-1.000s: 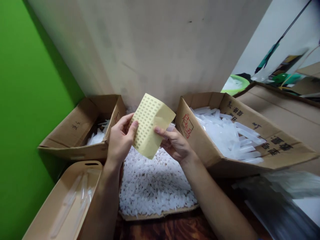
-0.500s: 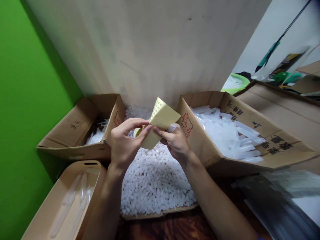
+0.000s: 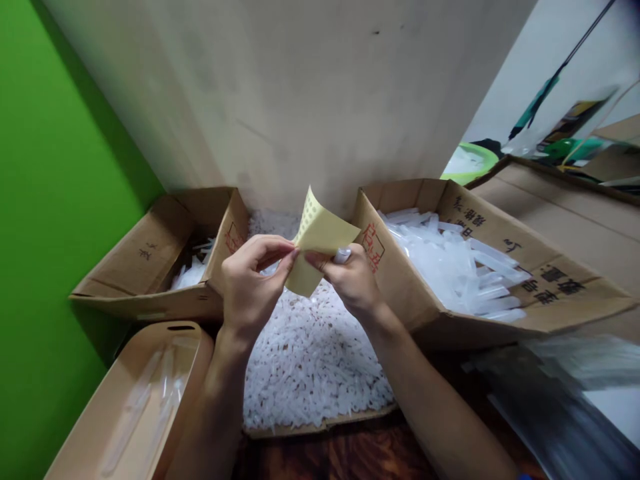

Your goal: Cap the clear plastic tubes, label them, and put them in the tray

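Yellow dotted sheet (image 3: 327,230), bent, held up mid-scene above far part of the pile of small white pieces (image 3: 315,367). Left hand (image 3: 250,283) pinches its left side, thumb against fingers; right hand (image 3: 353,277) grips its right side, translucent piece (image 3: 343,255) also in that hand. Left cardboard box (image 3: 150,253) and right cardboard box (image 3: 405,287) flank them.

Green wall (image 3: 45,253) left, lime basin (image 3: 463,178) right

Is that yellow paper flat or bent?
Bent. The yellow paper curves near the left hand, where its dotted part turns away from the plain part; the right hand grips it too.
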`<state>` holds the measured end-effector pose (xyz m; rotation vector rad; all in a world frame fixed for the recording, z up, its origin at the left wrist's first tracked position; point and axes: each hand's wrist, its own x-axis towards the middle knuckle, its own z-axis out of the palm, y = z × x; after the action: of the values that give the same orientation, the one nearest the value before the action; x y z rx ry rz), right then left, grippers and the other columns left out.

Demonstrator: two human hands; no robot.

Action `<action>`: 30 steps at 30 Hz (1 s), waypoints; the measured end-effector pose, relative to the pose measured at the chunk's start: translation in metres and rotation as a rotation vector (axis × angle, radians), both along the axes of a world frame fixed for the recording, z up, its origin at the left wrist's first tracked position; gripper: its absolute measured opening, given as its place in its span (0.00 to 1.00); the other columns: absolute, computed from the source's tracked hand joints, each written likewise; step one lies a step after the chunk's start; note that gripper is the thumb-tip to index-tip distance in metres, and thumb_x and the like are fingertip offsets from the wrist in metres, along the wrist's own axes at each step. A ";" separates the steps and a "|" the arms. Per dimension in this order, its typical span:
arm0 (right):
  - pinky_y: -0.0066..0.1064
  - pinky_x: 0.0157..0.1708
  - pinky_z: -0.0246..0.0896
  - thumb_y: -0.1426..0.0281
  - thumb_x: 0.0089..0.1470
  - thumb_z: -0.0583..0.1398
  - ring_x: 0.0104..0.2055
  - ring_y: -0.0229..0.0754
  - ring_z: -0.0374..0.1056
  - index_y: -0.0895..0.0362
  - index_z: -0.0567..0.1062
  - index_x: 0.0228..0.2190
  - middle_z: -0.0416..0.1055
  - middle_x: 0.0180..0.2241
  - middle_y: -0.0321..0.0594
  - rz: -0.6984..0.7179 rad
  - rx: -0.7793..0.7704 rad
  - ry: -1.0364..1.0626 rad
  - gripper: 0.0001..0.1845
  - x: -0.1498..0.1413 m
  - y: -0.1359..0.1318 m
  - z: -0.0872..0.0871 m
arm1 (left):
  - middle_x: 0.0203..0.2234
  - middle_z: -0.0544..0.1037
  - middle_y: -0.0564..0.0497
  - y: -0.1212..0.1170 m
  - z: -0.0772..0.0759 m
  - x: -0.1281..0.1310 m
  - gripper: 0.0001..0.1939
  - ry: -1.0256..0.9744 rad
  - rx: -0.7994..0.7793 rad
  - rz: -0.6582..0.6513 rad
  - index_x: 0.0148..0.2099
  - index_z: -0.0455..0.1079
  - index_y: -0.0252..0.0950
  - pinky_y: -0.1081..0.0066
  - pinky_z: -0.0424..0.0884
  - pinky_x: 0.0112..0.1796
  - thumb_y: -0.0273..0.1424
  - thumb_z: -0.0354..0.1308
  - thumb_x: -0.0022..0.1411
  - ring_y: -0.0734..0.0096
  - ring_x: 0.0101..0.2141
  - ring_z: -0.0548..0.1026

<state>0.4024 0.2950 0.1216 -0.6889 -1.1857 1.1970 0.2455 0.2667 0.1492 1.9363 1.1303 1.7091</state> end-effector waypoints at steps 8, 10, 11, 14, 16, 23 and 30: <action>0.41 0.44 0.75 0.62 0.46 0.74 0.36 0.46 0.77 0.58 0.86 0.32 0.84 0.36 0.45 -0.050 0.075 -0.131 0.13 0.005 -0.004 0.008 | 0.39 0.80 0.49 0.002 0.002 -0.003 0.02 0.124 0.022 0.010 0.40 0.77 0.34 0.77 0.81 0.42 0.27 0.65 0.67 0.75 0.40 0.79; 0.41 0.44 0.75 0.62 0.47 0.74 0.37 0.46 0.77 0.58 0.86 0.33 0.84 0.36 0.45 -0.068 0.084 -0.148 0.13 0.005 -0.003 0.009 | 0.39 0.78 0.49 0.002 0.002 -0.002 0.01 0.201 0.068 0.035 0.40 0.75 0.33 0.77 0.81 0.42 0.26 0.64 0.68 0.75 0.41 0.78; 0.41 0.44 0.75 0.61 0.48 0.73 0.38 0.47 0.77 0.58 0.86 0.33 0.84 0.36 0.45 -0.074 0.086 -0.155 0.14 0.006 -0.003 0.009 | 0.39 0.77 0.49 0.003 0.002 -0.002 0.01 0.226 0.082 0.042 0.40 0.74 0.33 0.77 0.81 0.42 0.26 0.63 0.68 0.75 0.41 0.78; 0.41 0.44 0.75 0.61 0.47 0.74 0.39 0.48 0.78 0.59 0.86 0.33 0.84 0.37 0.46 -0.083 0.084 -0.154 0.15 0.007 -0.002 0.009 | 0.39 0.76 0.49 0.004 0.001 -0.001 0.01 0.215 0.076 0.027 0.41 0.73 0.34 0.77 0.81 0.42 0.26 0.62 0.69 0.75 0.41 0.77; 0.41 0.44 0.75 0.61 0.48 0.73 0.39 0.48 0.78 0.59 0.86 0.33 0.84 0.37 0.46 -0.086 0.087 -0.154 0.15 0.007 -0.002 0.009 | 0.40 0.77 0.49 0.004 0.001 -0.001 0.01 0.179 0.057 0.010 0.41 0.74 0.34 0.78 0.81 0.41 0.27 0.63 0.68 0.75 0.42 0.77; 0.40 0.44 0.75 0.62 0.49 0.73 0.38 0.47 0.78 0.59 0.86 0.32 0.84 0.36 0.45 -0.085 0.116 -0.183 0.12 0.007 -0.003 0.010 | 0.39 0.76 0.50 0.004 0.001 -0.001 0.02 0.180 0.071 0.018 0.40 0.74 0.34 0.79 0.82 0.40 0.25 0.64 0.68 0.75 0.41 0.77; 0.40 0.44 0.75 0.62 0.49 0.73 0.39 0.48 0.78 0.58 0.86 0.33 0.84 0.37 0.45 -0.081 0.112 -0.177 0.13 0.007 -0.003 0.011 | 0.39 0.78 0.49 0.002 0.003 0.000 0.01 0.171 0.087 0.040 0.41 0.76 0.35 0.79 0.81 0.39 0.26 0.65 0.67 0.74 0.41 0.78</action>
<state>0.4090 0.2916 0.1325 -0.7627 -1.3480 1.0105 0.2451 0.2689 0.1525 2.1620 1.1780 1.6649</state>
